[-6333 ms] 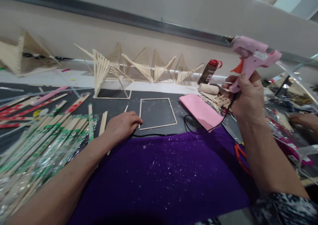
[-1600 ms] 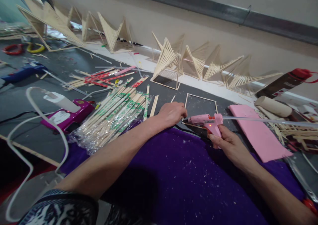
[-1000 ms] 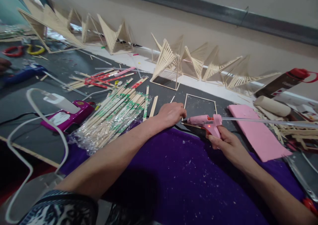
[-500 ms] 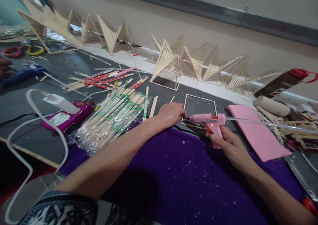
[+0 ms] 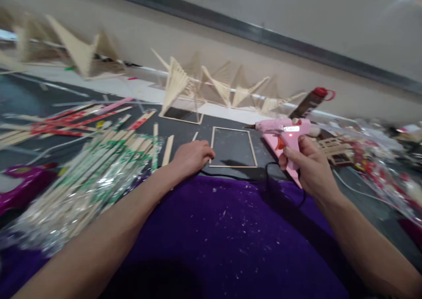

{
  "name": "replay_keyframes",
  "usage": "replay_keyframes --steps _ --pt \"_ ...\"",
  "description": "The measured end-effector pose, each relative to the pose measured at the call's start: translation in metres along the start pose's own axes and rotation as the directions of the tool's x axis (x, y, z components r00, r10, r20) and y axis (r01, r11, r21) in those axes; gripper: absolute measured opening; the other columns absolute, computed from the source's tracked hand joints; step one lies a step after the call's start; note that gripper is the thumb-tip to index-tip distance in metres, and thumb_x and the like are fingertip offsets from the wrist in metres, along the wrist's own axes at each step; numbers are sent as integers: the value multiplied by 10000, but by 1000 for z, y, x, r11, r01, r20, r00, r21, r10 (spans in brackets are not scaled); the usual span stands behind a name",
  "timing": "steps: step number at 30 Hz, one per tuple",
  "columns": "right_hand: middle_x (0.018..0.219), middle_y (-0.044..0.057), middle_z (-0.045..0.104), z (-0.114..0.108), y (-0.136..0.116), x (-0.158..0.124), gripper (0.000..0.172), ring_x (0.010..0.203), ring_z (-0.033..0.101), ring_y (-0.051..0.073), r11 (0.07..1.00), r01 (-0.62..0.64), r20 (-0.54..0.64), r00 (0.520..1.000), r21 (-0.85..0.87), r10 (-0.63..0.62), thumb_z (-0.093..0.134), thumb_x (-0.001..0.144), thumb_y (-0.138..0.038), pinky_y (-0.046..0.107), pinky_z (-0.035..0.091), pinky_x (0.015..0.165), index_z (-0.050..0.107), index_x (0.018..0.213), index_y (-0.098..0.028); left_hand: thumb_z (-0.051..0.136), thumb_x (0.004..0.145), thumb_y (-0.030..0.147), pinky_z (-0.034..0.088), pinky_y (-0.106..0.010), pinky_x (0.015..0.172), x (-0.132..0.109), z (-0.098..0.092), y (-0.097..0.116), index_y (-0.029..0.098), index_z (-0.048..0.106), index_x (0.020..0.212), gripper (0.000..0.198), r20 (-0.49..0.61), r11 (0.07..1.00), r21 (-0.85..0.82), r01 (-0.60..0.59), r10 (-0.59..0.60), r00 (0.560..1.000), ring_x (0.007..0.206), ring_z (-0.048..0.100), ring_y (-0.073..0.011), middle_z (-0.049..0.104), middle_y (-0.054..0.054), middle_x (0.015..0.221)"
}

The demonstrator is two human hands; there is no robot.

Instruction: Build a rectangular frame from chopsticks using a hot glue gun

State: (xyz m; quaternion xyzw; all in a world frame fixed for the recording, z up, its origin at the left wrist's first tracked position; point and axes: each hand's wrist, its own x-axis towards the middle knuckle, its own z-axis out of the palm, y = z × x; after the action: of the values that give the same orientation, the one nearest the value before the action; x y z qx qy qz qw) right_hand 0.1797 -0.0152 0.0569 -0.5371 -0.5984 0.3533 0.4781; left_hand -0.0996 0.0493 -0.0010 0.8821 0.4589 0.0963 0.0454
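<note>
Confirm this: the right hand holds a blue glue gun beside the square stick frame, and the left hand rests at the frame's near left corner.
One thing is wrong: the head view shows the glue gun is pink, not blue. The right hand holds it beside the square stick frame, and the left hand rests at the frame's near left corner.

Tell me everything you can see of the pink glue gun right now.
The pink glue gun looks plastic, with a dark nozzle pointing left, an orange trigger, a pale side label and a glowing red light. It sits level above the table, its handle in the grip of the right hand. Its black cord drops from the handle onto the purple cloth. The nozzle tip is near the far right corner of the stick square; contact cannot be told.
</note>
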Motion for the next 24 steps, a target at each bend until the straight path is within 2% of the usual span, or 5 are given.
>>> replay_keyframes --steps 5,9,12,15,24 --pt "720 -13 535 -68 9 15 209 550 458 91 989 -9 -271 962 -145 -31 623 706 -332 234 387 500 584 866 -203 415 828 263 395 -240 688 5 -3 -2 269 668 883 259 24 1000 -12 -10 11 1000 825 554 -152 611 -12 899" --pt "616 -34 472 -98 43 19 193 515 411 81 982 -126 -292 953 -140 80 645 678 -347 217 352 464 591 763 -183 400 828 267 406 -248 720 4 -6 1 270 663 886 269 28 1000 -10 1 -1 1000 860 555 -159 612 -8 929" --pt "625 -24 497 -100 64 21 234 551 461 93 976 -211 -271 944 -57 188 666 658 -370 218 380 483 586 755 -172 394 827 264 412 -258 745 4 -7 1 269 662 893 276 33 1000 -4 -5 5 999 882 555 -165 614 -10 931" --pt "603 -21 520 -96 71 22 249 529 474 90 964 -257 -284 921 71 266 701 617 -343 206 369 450 577 739 -165 390 826 270 417 -261 758 4 -7 0 270 659 902 279 47 1000 -1 -7 7 999 888 556 -166 615 -8 938" --pt "548 12 566 -95 85 36 191 444 468 99 920 -281 -325 873 273 364 538 700 -356 210 352 376 539 677 -166 362 827 311 432 -281 758 7 -6 -2 265 656 902 308 56 1000 -8 -14 14 998 901 566 -183 621 -11 956"
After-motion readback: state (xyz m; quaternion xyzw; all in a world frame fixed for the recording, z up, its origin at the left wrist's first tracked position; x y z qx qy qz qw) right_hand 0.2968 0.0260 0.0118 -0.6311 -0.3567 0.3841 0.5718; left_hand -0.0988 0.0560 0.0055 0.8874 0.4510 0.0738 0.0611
